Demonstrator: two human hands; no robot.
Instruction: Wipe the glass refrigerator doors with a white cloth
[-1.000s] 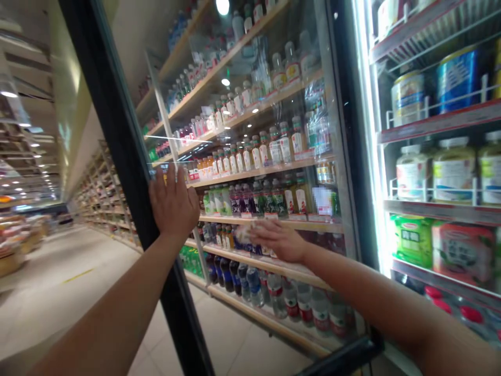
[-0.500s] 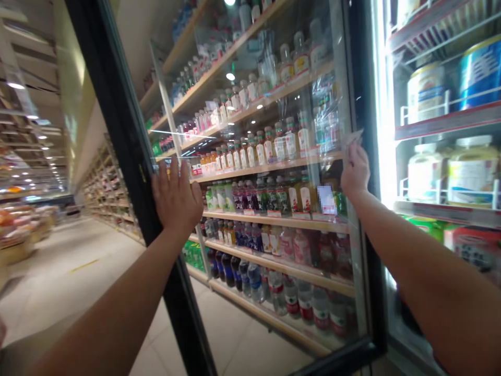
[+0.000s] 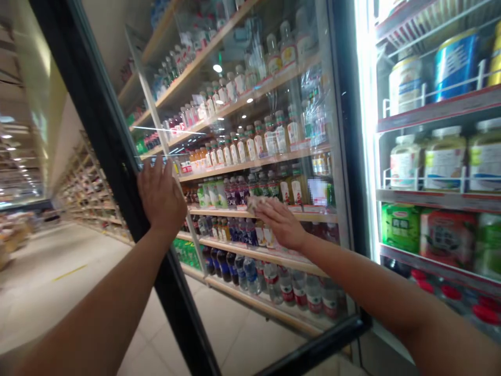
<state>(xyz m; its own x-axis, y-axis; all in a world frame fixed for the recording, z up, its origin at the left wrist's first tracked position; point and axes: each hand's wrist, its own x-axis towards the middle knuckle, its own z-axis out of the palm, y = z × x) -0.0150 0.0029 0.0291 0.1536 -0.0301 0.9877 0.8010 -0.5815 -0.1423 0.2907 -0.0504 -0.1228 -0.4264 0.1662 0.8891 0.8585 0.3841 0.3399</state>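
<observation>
**Cloth (image 3: pixel 256 204) sweeps from frame right to centre!**

There, the right hand (image 3: pixel 284 225) grips it against the glass (image 3: pixel 250 122); centre-left, the open left hand (image 3: pixel 163 197) rests at the door's black edge (image 3: pixel 113 167). Wiping looks under way; what's left, unclear.

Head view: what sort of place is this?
Probably a supermarket: rows of bottled drinks show through the black-framed glass door, labelled containers stand on a lit rack beside it, and long stocked shelving lines an aisle.

Shelved bottles (image 3: pixel 259 142), a lit fridge (image 3: pixel 438 199) and blurred, apparently stocked racks (image 3: pixel 86 180) show a shop.
</observation>
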